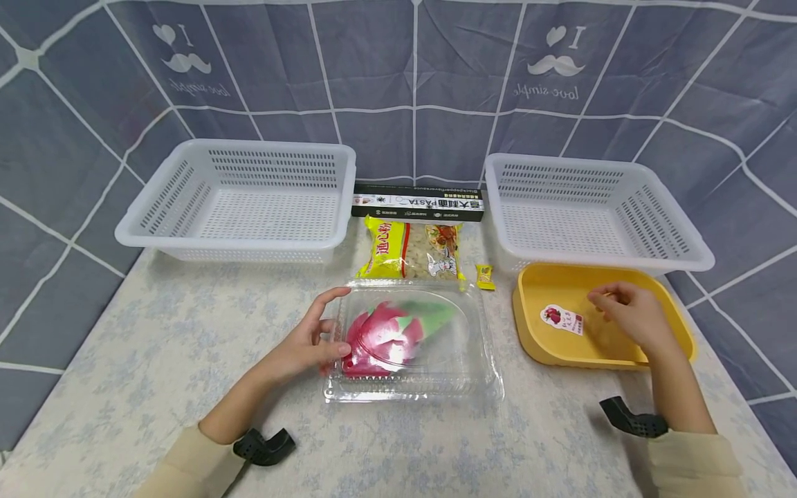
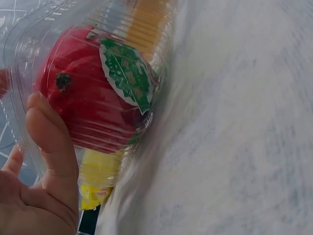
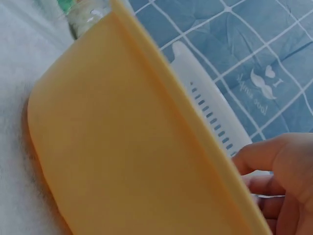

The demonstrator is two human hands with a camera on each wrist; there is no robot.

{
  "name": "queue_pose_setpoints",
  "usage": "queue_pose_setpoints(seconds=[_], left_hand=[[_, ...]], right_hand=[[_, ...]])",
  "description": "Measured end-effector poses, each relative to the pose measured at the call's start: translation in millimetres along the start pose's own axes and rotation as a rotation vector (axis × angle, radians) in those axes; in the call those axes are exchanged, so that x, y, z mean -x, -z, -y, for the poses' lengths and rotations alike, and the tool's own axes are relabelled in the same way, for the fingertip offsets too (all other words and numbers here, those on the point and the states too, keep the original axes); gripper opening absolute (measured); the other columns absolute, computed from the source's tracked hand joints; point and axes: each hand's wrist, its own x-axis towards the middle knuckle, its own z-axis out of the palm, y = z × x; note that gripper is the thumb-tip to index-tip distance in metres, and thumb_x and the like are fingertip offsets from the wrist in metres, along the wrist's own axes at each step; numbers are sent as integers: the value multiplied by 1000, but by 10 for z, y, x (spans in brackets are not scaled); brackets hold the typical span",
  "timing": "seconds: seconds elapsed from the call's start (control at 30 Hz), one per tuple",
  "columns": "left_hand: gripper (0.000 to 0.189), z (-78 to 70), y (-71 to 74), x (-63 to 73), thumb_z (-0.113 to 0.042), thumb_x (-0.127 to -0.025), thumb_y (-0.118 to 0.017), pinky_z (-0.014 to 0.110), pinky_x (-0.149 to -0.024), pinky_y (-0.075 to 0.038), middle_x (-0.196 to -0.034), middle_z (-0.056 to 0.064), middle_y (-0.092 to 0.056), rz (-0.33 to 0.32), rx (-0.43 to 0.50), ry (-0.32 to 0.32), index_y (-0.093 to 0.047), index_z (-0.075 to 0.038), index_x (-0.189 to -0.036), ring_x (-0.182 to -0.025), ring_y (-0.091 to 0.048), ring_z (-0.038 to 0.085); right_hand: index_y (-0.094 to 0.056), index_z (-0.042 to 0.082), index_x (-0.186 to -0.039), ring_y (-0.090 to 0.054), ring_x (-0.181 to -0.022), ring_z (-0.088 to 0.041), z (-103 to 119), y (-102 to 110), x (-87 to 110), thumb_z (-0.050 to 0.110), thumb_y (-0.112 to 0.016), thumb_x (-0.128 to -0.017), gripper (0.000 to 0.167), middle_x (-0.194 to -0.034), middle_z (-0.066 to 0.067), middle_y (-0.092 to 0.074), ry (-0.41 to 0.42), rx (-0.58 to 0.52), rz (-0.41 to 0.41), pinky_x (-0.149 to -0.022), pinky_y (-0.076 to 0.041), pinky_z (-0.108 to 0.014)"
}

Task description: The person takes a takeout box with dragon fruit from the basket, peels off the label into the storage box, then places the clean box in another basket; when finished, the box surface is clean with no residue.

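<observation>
In the head view, my left hand (image 1: 311, 342) grips the left side of a clear plastic clamshell box (image 1: 461, 353), thumb toward the near side and index finger toward the back. Inside the box lies a red fruit-like thing (image 1: 380, 339) with green at its right end; the left wrist view shows a dark stem spot and a leaf-shaped green label (image 2: 126, 73) on it. Over the yellow basin (image 1: 529, 342) is my right hand (image 1: 631, 318), fingers bent down. Whether it pinches something small is unclear. A white sticker (image 1: 562, 319) with a red picture lies in the basin.
Two white perforated baskets stand at the back, one left (image 1: 261, 245) and one right (image 1: 598, 256). Between them lie a black PASTA box (image 1: 417, 202), a yellow pasta bag (image 1: 414, 249) and a small yellow packet (image 1: 485, 277). A grey-blue checked cloth (image 1: 373, 76) hangs behind.
</observation>
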Motion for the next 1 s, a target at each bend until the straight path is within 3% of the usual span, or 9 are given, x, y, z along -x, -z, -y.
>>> queue_pose_setpoints(seconds=[0.1,0.3,0.43,0.6,0.7,0.83,1.0], left_hand=[[77,5,-15,-8,-3,-88,-66,27,-43,-47,-72,7,-48,3,37,-14,-19,-18,-148,-46,-51,11],[72,13,-32,-5,5,-85,-62,24,-39,-47,-67,-2,-44,8,88,-43,-26,-21,-142,-42,-49,10],[65,15,-35,-13,4,-86,-61,25,-39,-46,-66,-3,-44,22,98,-52,-29,-21,-136,-41,-50,10],[56,21,-50,-56,4,-87,-61,24,-37,-44,-66,-1,-39,32,140,-92,-34,-21,-129,-41,-49,9],[51,21,-67,-74,4,-87,-61,24,-36,-43,-64,0,-38,26,162,-117,-37,-20,-126,-40,-48,8],[49,3,-105,-92,7,-85,-59,24,-37,-43,-63,-2,-41,9,145,-122,-39,-18,-122,-41,-49,9],[46,-16,-147,-114,9,-83,-60,23,-38,-44,-64,-1,-42,1,107,-120,-38,-13,-117,-41,-48,9]], right_hand=[[-58,-3,-117,-55,-67,-10,21,14,13,32,-56,-99,39,-82,0,-63,-28,-101,-53,-57,-44,-24],[-62,25,-101,-57,-65,-5,46,53,-4,26,-59,-98,4,-75,13,-60,-21,-305,-140,-56,-48,-19],[-61,28,-102,-60,-68,-1,89,77,-12,24,-58,-98,6,-78,14,-61,-52,-412,-175,-59,-50,-15],[-58,24,-108,-65,-66,-2,137,104,-25,16,-60,-97,14,-77,12,-66,-83,-689,-224,-58,-53,-16],[-54,26,-111,-66,-64,-4,157,114,-47,15,-62,-95,21,-75,11,-68,-114,-784,-248,-57,-53,-17],[-47,26,-124,-67,-64,-5,91,118,-140,21,-68,-93,38,-77,11,-68,-195,-784,-281,-57,-54,-19],[-41,26,-138,-69,-68,-9,-382,52,-433,35,-76,-85,64,-86,9,-69,-238,-751,-318,-58,-55,-22]])
